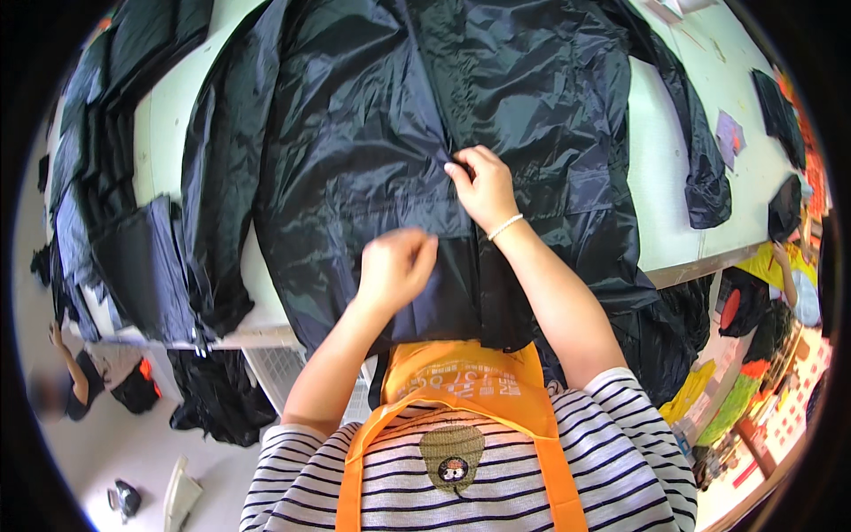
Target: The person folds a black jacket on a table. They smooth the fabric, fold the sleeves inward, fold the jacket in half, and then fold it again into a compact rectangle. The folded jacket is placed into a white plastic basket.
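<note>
A shiny black jacket (pixel 355 115) lies spread out in front of me, its sleeves out to both sides and its hem at the near table edge. At the middle front, where a seam runs down, my right hand (pixel 483 184) pinches the jacket's front edge between thumb and fingers. My left hand (pixel 396 270) is nearer to me, curled closed over the lower left front. Its fingertips are turned away, so whatever it holds, if anything, is hidden.
Under the jacket is a pale table (pixel 660 177). More dark garments (pixel 142 266) are piled at the left, and black cloth (pixel 678 328) hangs below the edge at right. A purple scrap (pixel 729 140) lies at the far right. Other people are at both sides.
</note>
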`<state>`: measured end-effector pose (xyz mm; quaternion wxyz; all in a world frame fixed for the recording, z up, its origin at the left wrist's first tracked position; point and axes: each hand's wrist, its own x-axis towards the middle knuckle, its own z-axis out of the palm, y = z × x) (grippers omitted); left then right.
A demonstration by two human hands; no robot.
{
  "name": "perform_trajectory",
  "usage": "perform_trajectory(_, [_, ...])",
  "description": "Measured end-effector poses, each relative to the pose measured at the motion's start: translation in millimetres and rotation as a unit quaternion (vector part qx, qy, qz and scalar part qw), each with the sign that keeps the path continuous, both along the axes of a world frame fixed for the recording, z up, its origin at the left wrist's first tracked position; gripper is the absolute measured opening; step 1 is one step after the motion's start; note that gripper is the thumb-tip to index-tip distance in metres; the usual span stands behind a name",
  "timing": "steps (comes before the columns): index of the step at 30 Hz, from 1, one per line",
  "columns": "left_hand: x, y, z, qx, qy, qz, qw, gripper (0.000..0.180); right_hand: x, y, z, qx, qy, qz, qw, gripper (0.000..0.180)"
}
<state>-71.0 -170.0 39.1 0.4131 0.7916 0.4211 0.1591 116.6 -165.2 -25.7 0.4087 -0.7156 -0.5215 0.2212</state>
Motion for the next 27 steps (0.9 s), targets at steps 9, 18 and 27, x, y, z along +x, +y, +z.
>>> perform_trajectory(9, [-61, -207, -53, -0.598, -0.126, 0.360, 0.705, 0.036, 6, -93, 28, -0.120, 0.054, 0.113, 0.985, 0.057])
perform_trajectory(18, [-15, -252, -85, -0.603, -0.375, 0.474, 0.521, 0.029, 13, -253, 61, -0.215, 0.102, 0.164, 0.957, 0.016])
perform_trajectory(27, [6, -251, -52, -0.662, -0.354, 0.368, 0.549, 0.019, -19, -274, 71, -0.038, 0.021, 0.167, 0.985, 0.023])
